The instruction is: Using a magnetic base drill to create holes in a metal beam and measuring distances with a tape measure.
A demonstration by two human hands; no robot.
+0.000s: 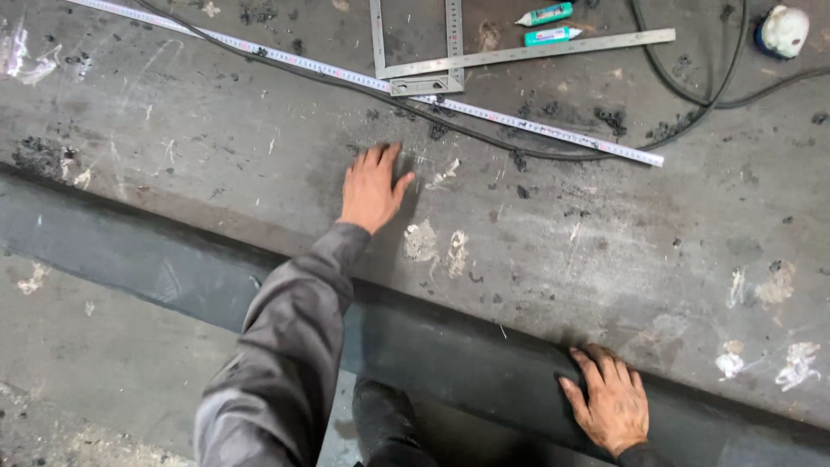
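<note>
Head view: one large grey steel plate (605,242) is seen lying flat, scuffed and chalk-marked, with its near edge running diagonally from upper left to lower right. Two hands are counted, both the person's own. Left hand (372,188) is laid palm-down on the plate surface, fingers spread flat, nothing gripped; its grey sleeve (285,346) is stretched across the plate edge. One tape measure strip (363,79) is laid out diagonally across the plate, just beyond the left hand's fingertips, not touched. One black cable (484,138) is run alongside the tape. One metal square (450,60) is placed at top centre, overlapping the tape at its corner. Two green-and-white marker tubes (546,26) are seen just beside the square's long arm. One white round object (785,30) is seen at top right, kind not clear. Right hand (609,402) is set at lower right, fingers curled over the plate's near edge, gripping the edge itself. Hands are held well apart.
</note>
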